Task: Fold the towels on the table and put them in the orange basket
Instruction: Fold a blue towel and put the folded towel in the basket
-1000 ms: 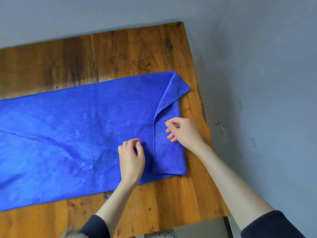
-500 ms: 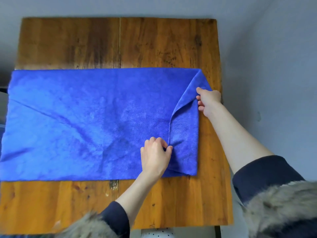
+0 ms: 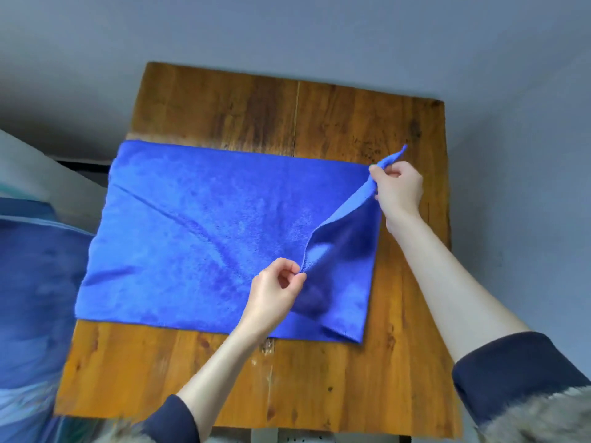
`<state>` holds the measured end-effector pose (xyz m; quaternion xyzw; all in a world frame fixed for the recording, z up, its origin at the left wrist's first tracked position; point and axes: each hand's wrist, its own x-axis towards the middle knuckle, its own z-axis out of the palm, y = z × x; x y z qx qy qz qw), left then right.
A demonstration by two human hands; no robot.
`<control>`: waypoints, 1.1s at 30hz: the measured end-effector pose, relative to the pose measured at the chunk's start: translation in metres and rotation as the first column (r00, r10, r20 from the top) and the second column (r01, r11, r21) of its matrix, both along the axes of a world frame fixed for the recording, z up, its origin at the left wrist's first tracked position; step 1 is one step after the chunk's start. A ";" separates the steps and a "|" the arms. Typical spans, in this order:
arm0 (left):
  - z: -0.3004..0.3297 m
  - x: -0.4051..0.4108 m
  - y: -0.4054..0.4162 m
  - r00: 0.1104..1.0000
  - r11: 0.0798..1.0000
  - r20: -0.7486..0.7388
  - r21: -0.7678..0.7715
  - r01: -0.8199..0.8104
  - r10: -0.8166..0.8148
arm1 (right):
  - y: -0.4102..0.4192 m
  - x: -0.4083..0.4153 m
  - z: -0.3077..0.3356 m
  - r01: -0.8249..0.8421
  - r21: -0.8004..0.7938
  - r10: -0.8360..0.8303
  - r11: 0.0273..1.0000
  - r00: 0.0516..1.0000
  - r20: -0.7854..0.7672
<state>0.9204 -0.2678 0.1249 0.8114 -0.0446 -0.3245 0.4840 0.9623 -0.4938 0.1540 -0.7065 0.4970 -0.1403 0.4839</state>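
Observation:
A blue towel (image 3: 204,231) lies spread across the wooden table (image 3: 319,378), its right end folded back over itself. My right hand (image 3: 398,187) pinches the far right corner of that flap and holds it lifted off the table. My left hand (image 3: 271,295) pinches the flap's near edge, slightly raised. The towel's left end hangs past the table's left edge. No orange basket is in view.
A blurred blue and pale object (image 3: 35,282) fills the left side beside the table. Grey wall (image 3: 319,33) surrounds the table at the back and right. Bare wood shows in front of and behind the towel.
Both hands have closed on the folded flap and lifted it; my right hand moved from the near edge to the far corner. The view has shifted left, showing the whole table.

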 end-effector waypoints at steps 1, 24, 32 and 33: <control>0.005 0.004 0.015 1.000 1.000 0.012 -0.020 -0.019 0.019 | 0.015 0.008 0.009 -0.039 -0.023 0.040 0.999 0.999 0.012; -0.004 0.112 0.261 0.837 0.827 0.172 0.147 -0.543 0.519 | 0.276 0.177 0.020 -0.502 0.132 0.486 0.855 0.863 0.135; -0.028 0.101 0.236 0.945 0.903 0.302 0.363 -0.232 0.122 | 0.209 0.118 -0.065 -0.808 -0.174 0.651 0.562 0.562 -0.510; -0.030 0.098 0.229 0.959 0.918 0.276 0.361 -0.165 0.063 | 0.197 0.110 -0.071 -0.848 -0.170 0.641 0.501 0.496 -0.586</control>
